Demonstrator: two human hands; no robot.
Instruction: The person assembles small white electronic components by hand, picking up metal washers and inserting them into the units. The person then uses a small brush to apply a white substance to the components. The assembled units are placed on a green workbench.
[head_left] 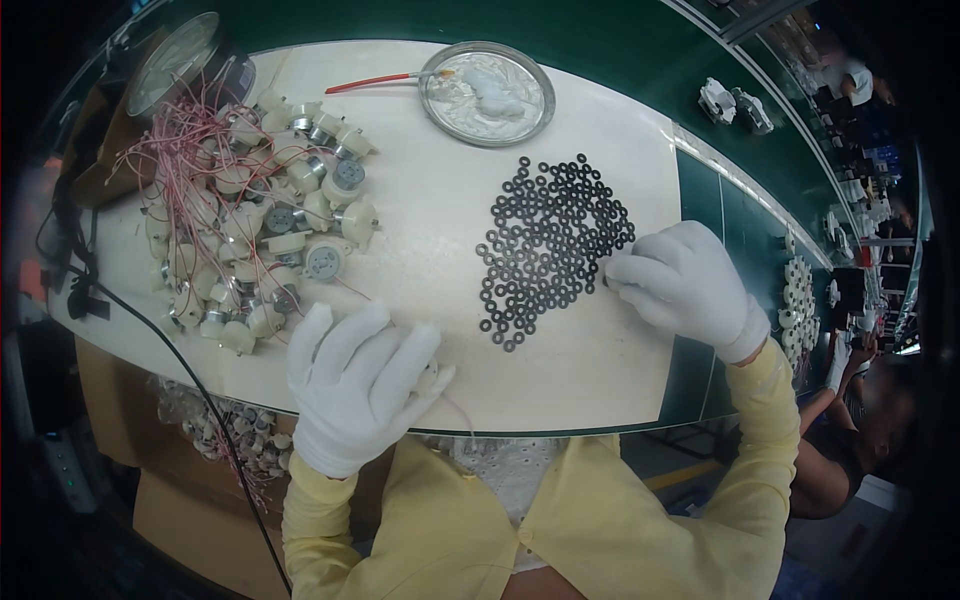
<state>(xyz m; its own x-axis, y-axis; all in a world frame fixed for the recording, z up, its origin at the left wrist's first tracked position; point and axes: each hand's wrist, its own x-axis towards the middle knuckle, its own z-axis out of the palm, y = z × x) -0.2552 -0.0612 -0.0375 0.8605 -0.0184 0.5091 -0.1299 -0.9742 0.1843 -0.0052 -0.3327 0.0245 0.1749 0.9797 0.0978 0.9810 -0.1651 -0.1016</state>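
My left hand (355, 385), in a white glove, is at the table's near edge beside a pile of small motors (285, 215) with cream plastic gears and pink wires. A small motor (428, 378) shows partly between its thumb and forefinger, a thin wire trailing from it; the palm hides the rest. To the right lies a spread of black rubber washers (550, 235). At its right edge my right hand (680, 285), also gloved, pinches a black washer (604, 281) in its fingertips, mostly covered by them.
At the back is a round metal dish (488, 95) of white grease, a red-handled brush (375, 83) resting on its rim. Cardboard boxes (190, 500) and a black cable (190, 360) are at the left. Motor parts (798, 310) lie on the green bench; a co-worker (830, 450) sits right.
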